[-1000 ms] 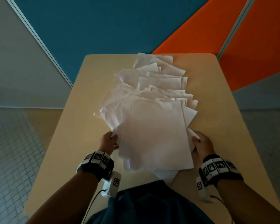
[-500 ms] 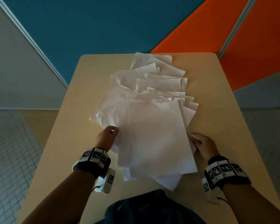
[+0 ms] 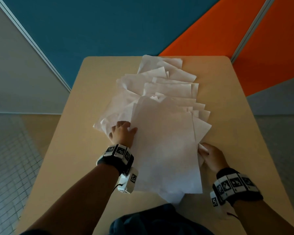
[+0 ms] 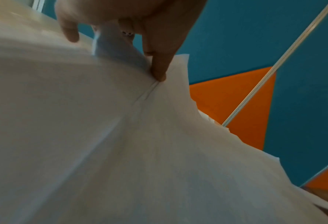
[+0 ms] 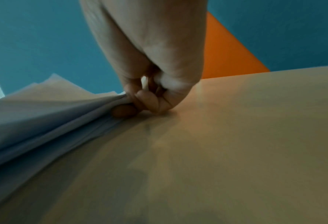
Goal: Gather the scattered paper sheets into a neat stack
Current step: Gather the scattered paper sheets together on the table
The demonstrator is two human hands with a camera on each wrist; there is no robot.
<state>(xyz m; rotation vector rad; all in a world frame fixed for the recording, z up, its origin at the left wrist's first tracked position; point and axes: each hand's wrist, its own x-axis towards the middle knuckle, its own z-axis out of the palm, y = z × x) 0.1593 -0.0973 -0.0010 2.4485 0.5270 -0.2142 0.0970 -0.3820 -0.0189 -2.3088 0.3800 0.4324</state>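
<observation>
Several white paper sheets (image 3: 165, 141) lie fanned in an overlapping pile down the middle of the beige table (image 3: 236, 124), with more sheet ends (image 3: 168, 77) reaching the far edge. My left hand (image 3: 122, 133) is at the pile's left edge. In the left wrist view its fingers (image 4: 159, 71) pinch a fold of the sheets (image 4: 121, 136). My right hand (image 3: 209, 155) is at the right edge of the near sheets. In the right wrist view its curled fingers (image 5: 132, 103) grip the edges of several sheets (image 5: 44, 121) just above the tabletop.
Bare tabletop (image 3: 75, 150) lies left and right of the pile. Blue (image 3: 109, 22) and orange (image 3: 270, 56) wall panels stand behind the far edge. Tiled floor (image 3: 10, 167) lies to the left. The dark clothing (image 3: 151, 221) of my body meets the near edge.
My left hand has moved forward along the pile's left edge and now pinches the sheets farther up. The near sheets have shifted slightly. My right hand stays at the right edge.
</observation>
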